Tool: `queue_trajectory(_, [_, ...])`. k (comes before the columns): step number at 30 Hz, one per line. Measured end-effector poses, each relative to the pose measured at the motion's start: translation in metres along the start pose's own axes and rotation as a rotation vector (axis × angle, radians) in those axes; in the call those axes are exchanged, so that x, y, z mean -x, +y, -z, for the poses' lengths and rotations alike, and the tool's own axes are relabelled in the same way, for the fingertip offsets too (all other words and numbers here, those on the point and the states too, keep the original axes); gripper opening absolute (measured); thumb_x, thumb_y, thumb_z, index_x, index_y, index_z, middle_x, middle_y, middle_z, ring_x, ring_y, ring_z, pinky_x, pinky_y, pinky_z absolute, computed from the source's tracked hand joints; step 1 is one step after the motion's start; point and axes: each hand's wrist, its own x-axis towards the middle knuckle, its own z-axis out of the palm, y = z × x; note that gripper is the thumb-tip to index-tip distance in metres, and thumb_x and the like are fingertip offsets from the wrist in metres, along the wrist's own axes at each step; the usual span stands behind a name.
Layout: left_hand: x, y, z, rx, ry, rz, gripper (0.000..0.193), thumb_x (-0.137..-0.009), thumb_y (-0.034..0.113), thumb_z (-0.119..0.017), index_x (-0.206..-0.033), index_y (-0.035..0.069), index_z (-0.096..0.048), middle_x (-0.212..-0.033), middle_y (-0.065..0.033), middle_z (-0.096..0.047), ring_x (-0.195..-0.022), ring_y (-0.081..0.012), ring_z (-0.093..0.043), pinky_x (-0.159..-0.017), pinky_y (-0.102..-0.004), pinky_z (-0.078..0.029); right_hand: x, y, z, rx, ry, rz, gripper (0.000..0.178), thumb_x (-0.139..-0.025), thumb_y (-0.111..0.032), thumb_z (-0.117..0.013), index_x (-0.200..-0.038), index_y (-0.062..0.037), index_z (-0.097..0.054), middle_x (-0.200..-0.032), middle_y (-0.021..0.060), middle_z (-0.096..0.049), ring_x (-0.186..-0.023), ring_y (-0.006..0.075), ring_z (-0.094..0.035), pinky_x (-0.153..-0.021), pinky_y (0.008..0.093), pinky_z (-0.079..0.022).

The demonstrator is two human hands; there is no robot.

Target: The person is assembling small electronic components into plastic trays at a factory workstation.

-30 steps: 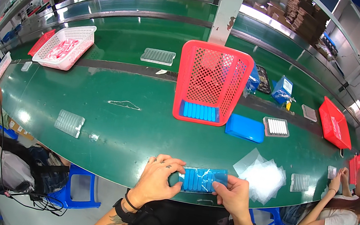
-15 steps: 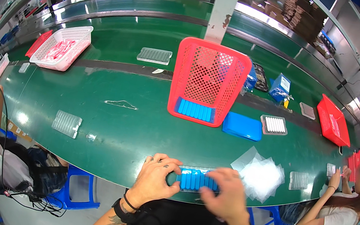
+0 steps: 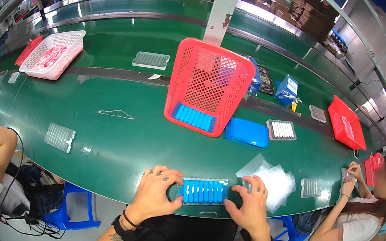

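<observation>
A clear plastic tray lies at the table's near edge, filled with a row of several blue tubes. My left hand grips its left end between thumb and curled fingers. At the opposite end my right hand is curved, its thumb against the tray's edge and its fingertips close beside the corner. Beside my right hand rests a loose stack of thin translucent sheets.
Beyond the tray stands a red basket with blue tubes in its bottom. Right of it lie a blue case and a tray of white tubes. A clear tray is at left. Co-workers sit on both sides, one person at right.
My right hand has moved off the top of the blue tubes to the tray's right end. The whole row now shows. The view has shifted slightly.
</observation>
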Motion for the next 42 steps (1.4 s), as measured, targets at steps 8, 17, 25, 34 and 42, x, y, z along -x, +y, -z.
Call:
queue_trajectory(8, [0.002, 0.001, -0.002, -0.058, -0.062, 0.0, 0.094, -0.059, 0.038, -0.084, -0.136, 0.003, -0.044, -0.11, -0.0066, -0.064, -0.106, -0.0283, -0.054, -0.091, -0.0408, -0.036, -0.035, -0.067, 0.013, -0.373, -0.215, 0.218, 0.021, -0.077, -0.017, -0.072, -0.067, -0.0058, -0.058, -0.078, 0.0088, -0.057, -0.084, 0.0261, -0.057, -0.081, 0.0394, -0.039])
queue_trajectory(17, [0.008, -0.002, -0.004, -0.099, -0.048, 0.006, 0.094, -0.056, 0.041, -0.084, -0.135, 0.006, -0.047, -0.11, -0.0025, -0.064, -0.106, -0.0258, -0.055, -0.091, -0.0401, -0.036, -0.154, -0.087, 0.028, -0.828, 0.001, -0.098, 0.034, -0.089, -0.018, -0.061, -0.064, 0.0007, -0.05, -0.059, 0.0149, -0.057, -0.051, 0.0276, -0.057, -0.049, 0.0362, -0.043])
queue_trajectory(25, [0.004, 0.002, -0.003, -0.135, -0.048, -0.031, 0.086, -0.057, 0.043, -0.084, -0.131, 0.011, -0.054, -0.114, -0.0071, -0.062, -0.108, -0.0276, -0.053, -0.091, -0.041, -0.038, -0.178, -0.059, -0.024, -0.027, 0.013, -0.223, 0.037, -0.085, -0.03, -0.062, -0.081, 0.0067, -0.067, -0.079, 0.0321, -0.064, -0.081, 0.0476, -0.065, -0.074, 0.0513, -0.054])
queue_trajectory(34, [0.012, -0.018, 0.034, -0.303, -0.191, -0.032, 0.078, -0.066, 0.043, -0.079, -0.132, 0.011, -0.053, -0.118, -0.008, -0.057, -0.108, -0.0305, -0.051, -0.091, -0.0435, -0.04, -0.11, -0.085, 0.017, -0.184, -0.034, 0.029, 0.028, -0.077, -0.03, -0.072, -0.086, -0.0039, -0.067, -0.06, 0.0129, -0.062, -0.057, 0.0327, -0.063, -0.055, 0.0416, -0.05])
queue_trajectory(42, [0.03, -0.093, 0.167, -0.626, -0.092, 0.183, 0.067, -0.054, 0.03, -0.075, -0.118, 0.012, -0.065, -0.127, -0.0205, -0.055, -0.123, -0.0374, -0.047, -0.105, -0.0472, -0.036, -0.022, -0.013, 0.057, -0.332, -0.288, -0.097, 0.028, -0.077, -0.029, -0.074, -0.091, -0.005, -0.067, -0.056, 0.0071, -0.059, -0.051, 0.0254, -0.06, -0.051, 0.0351, -0.047])
